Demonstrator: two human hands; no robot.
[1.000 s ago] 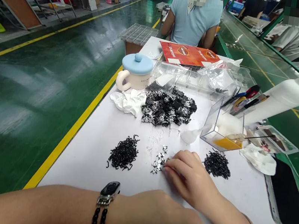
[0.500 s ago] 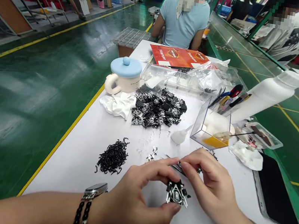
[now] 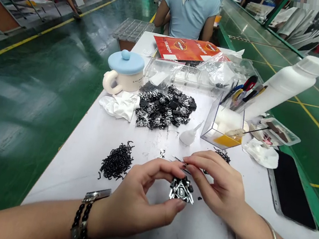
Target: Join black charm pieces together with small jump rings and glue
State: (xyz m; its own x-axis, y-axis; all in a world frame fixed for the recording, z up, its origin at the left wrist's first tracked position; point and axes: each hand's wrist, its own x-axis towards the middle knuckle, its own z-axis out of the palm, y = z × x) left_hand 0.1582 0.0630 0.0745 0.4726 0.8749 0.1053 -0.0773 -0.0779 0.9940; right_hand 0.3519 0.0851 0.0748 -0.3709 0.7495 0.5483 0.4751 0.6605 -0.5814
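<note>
My left hand (image 3: 140,201) pinches a small black-and-silver moulded part (image 3: 181,189) between thumb and fingers, its silver face toward me. Close beside its upper edge, my right hand (image 3: 218,181) has thumb and index fingertips pressed together; whatever they hold is hidden. A thin dark pointed tool (image 3: 181,163), possibly tweezers, shows just behind the fingertips; I cannot tell whether it is held or lying down. On the table left of my hands is a pile of small curved black pieces (image 3: 116,161). Tiny silver pieces (image 3: 162,152) lie beyond my left hand.
A heap of black-and-silver parts (image 3: 164,108) lies mid-table, near a lidded mug (image 3: 126,76) and crumpled tissue (image 3: 119,105). Rightward are a small white squeeze bottle (image 3: 188,137), a clear tool holder (image 3: 221,131), a white bottle (image 3: 287,85) and a phone (image 3: 293,189). Someone sits ahead.
The view has tilted down, so the table sits higher in it. Both hands keep nearly the same pose, and the part in my left hand has turned slightly.
</note>
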